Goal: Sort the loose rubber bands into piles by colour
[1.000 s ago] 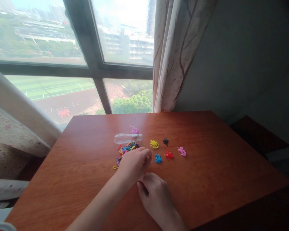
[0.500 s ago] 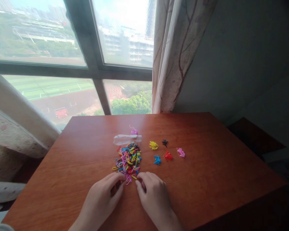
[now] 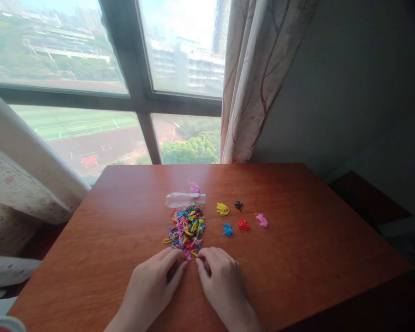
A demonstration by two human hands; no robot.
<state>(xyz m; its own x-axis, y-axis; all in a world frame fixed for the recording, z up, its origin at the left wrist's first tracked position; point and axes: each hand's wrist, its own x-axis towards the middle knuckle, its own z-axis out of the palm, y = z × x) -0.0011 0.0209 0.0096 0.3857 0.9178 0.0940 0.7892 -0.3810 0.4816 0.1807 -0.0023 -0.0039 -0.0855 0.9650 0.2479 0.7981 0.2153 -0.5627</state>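
Note:
A mixed pile of small colourful elastic bands lies on the wooden table. At its near edge, my left hand has thumb and forefinger drawn together beside a pink band; whatever is between the fingertips is too small to make out. Opposite, my right hand pinches the end of a yellow band. Sorted by colour, little heaps lie to the right: yellow bands, black bands, blue bands, red bands and pink bands.
Behind the pile lie a clear plastic bag or sleeve and a pink trinket with a loop. A window with curtains rises beyond the table. A white rim shows at the bottom left.
My left hand has shifted slightly right, bringing its fingertips nearer to the right hand. The right hand has barely moved, and the view has shifted a little.

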